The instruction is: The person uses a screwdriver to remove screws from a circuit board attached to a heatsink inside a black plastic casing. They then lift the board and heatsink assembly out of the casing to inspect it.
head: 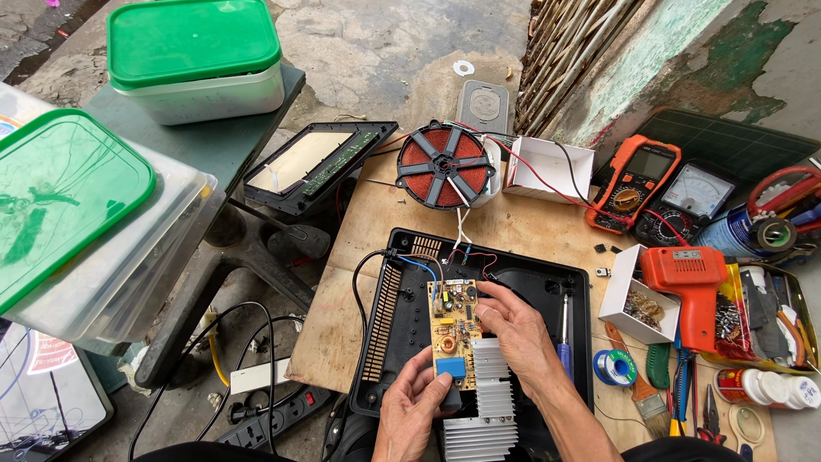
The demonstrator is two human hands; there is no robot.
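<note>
Seen from the head camera, both hands meet over a small tan circuit board (453,329) held above the black plastic housing (547,287) of an opened appliance, which lies on a wooden surface (530,224). The left hand (412,409) comes up from below, its fingers (428,366) closed on the board's near end beside the blue block component, so the board stays level and lifted off the housing. The right hand (517,329) reaches in from the side, its fingers (489,304) pinched on the board's right edge, steadying it from the other side. Finned aluminium heat sinks (486,402) sit just beside and below the board, and thin wires run from its far end up to the red coil disc (445,164), which is propped clear at the back so the wires stay connected. An orange soldering gun (691,287) lies on a white box at the right, near a solder spool (615,367) and a brush (646,393). Two multimeters (657,190) rest further back. Green-lidded containers (195,53) stand on a side table at the left, well apart from the hands.
</note>
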